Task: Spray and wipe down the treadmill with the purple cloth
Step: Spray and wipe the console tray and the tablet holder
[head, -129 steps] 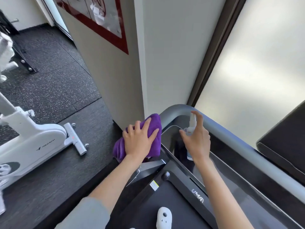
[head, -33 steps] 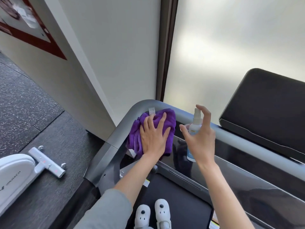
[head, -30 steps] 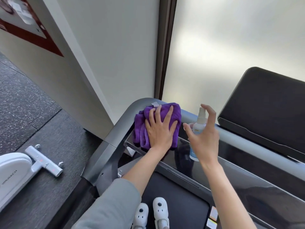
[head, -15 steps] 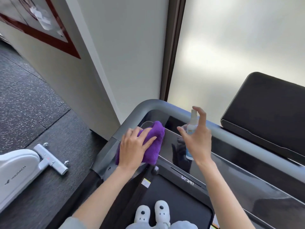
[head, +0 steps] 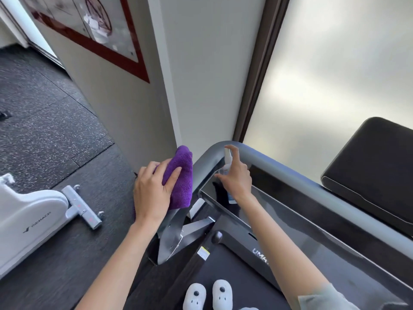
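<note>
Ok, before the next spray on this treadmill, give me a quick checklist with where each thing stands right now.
1. Spray bottle gripped in the right hand: ok.
2. Index finger on the pump top: ok.
3. Nozzle aimed at the treadmill rail corner: cannot tell, the hand hides the nozzle opening.
4. Purple cloth held ready in the left hand: ok.
5. Cloth out of the spray path: ok, it sits left of the rail, over the side frame.
6. Liquid left in the bottle: cannot tell, the hand covers most of it.

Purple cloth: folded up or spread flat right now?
Bunched up. The purple cloth sits as a thick wad under the left hand, against the treadmill's grey rail.
</note>
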{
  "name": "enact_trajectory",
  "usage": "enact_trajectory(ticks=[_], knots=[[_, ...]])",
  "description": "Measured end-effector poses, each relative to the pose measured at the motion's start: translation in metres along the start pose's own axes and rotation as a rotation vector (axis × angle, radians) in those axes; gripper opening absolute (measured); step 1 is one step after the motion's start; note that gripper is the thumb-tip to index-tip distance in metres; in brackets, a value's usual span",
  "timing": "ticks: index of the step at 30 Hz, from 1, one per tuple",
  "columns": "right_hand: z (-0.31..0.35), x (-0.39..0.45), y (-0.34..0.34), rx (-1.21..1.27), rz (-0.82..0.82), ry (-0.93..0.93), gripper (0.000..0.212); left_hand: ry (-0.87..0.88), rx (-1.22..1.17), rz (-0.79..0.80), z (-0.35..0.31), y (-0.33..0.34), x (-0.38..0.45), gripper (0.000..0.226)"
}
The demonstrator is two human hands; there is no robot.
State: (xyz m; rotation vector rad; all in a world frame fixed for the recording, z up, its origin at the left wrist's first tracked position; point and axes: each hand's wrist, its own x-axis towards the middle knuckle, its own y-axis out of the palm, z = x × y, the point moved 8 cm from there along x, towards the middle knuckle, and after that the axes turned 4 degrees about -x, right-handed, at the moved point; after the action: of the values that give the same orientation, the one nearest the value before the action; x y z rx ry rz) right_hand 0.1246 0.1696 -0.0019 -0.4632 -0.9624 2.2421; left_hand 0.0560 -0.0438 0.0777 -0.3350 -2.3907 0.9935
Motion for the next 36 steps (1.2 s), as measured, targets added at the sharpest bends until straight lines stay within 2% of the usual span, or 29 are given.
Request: enact_trajectory(ticks=[13, 17, 20, 24, 29, 33, 36], knots=[[-0.009, -0.006, 0.003, -0.028, 0.021, 0.013, 0.086, -0.025, 0.003, 0.038, 0.0, 0.008, -0.006, 0.045], [-0.008, -0.015, -0.02, -0.007, -0.105, 0.003, 0.077, -0.009, -0.001, 0.045, -0.004, 0.009, -0.007, 0.045], [-0.021, -0.031, -0.045, 0.098, -0.199, 0.023, 0.072, 0.009, -0.008, 0.056, -0.008, 0.012, -0.008, 0.044], [-0.049, -0.066, -0.076, 0.193, -0.265, 0.061, 0.076, 0.046, -0.03, 0.078, -0.021, 0.022, -0.004, 0.045], [-0.09, -0.118, -0.112, 0.2, -0.395, 0.143, 0.084, 0.116, -0.127, 0.146, -0.048, 0.044, -0.005, 0.049], [-0.102, -0.156, -0.122, 0.172, -0.477, 0.161, 0.077, 0.179, -0.184, 0.219, -0.069, 0.062, -0.011, 0.052], [-0.102, -0.174, -0.12, 0.091, -0.47, 0.18, 0.07, 0.222, -0.21, 0.286, -0.081, 0.072, -0.016, 0.052]])
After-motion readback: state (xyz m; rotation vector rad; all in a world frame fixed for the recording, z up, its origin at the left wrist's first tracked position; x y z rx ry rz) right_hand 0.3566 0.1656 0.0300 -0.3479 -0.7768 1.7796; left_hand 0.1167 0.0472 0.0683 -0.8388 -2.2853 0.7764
